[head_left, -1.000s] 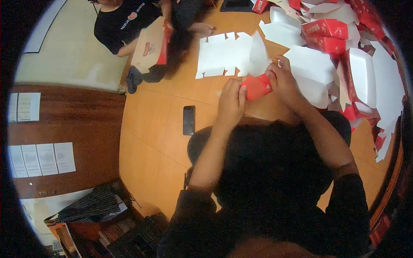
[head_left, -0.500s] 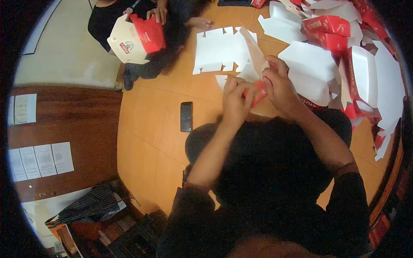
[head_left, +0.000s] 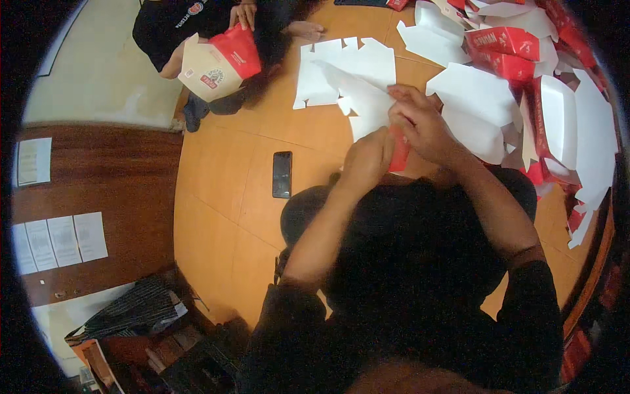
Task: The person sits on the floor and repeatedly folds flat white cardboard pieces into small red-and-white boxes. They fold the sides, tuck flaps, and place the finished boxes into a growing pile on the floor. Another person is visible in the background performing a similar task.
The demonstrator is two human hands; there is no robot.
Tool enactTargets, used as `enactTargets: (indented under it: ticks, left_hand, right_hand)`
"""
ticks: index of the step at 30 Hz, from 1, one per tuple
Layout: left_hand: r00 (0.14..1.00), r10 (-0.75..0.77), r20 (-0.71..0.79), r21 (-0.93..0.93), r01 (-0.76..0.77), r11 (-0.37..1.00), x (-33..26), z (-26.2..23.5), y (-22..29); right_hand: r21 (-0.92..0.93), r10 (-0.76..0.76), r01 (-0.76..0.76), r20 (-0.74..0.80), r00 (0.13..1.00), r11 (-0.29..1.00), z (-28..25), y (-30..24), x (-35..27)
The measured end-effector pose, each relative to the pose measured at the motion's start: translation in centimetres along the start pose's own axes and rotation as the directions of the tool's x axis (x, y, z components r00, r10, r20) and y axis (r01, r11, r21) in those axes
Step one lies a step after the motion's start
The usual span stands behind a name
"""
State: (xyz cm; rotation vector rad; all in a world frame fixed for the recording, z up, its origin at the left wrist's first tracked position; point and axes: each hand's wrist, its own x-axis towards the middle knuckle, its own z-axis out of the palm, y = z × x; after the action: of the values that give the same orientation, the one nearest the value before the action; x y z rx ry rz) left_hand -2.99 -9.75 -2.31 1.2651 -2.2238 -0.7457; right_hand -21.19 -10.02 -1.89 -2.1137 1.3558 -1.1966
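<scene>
My left hand (head_left: pixel 369 157) and my right hand (head_left: pixel 420 125) both grip a flat cardboard box blank (head_left: pixel 367 108), white on one side and red on the other, held just above the round wooden table (head_left: pixel 223 190). A red edge of the blank shows between my fingers. Another flat white blank (head_left: pixel 341 69) lies on the table right behind it.
A black phone (head_left: pixel 282 174) lies on the table left of my hands. A heap of red-and-white blanks (head_left: pixel 525 72) fills the right side. Across the table another person's hands (head_left: pixel 243 13) hold a folded red-and-tan box (head_left: pixel 220 62). Papers (head_left: pixel 59 240) lie on the brown surface at left.
I have turned the blank so its white side faces up and raised it between both hands. The other person has lifted and folded their box.
</scene>
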Motion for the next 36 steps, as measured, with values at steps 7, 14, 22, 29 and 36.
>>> enactTargets:
  ticks: [7,14,22,29,36]
  left_hand:
    - [0.886,-0.460,-0.065,-0.867,0.178,0.466,2.6,-1.9,-1.1]
    - [0.959,-0.180,0.220,-0.968,0.237,0.083,2.1,-4.1,0.4]
    - [0.760,-0.046,0.648,0.317,-0.215,0.924,-4.3,-5.4,1.7]
    - [0.767,-0.128,0.629,0.010,0.156,0.988,-2.3,-7.2,-6.0]
    - [0.757,-0.412,0.506,-0.224,0.577,0.785,-1.1,-7.4,-8.3]
  right_hand:
    - [-0.046,-0.060,0.056,-0.098,0.993,0.997,2.2,-3.7,-2.4]
    - [0.365,0.319,-0.248,-0.149,0.936,0.897,4.9,-2.7,-1.6]
    - [0.249,0.408,-0.801,0.755,0.512,0.544,6.2,11.6,-3.0]
    - [0.322,0.470,-0.608,0.414,0.780,0.725,6.0,5.8,-2.4]
    - [0.608,0.484,-0.614,0.390,0.784,0.504,4.3,3.4,-2.6]
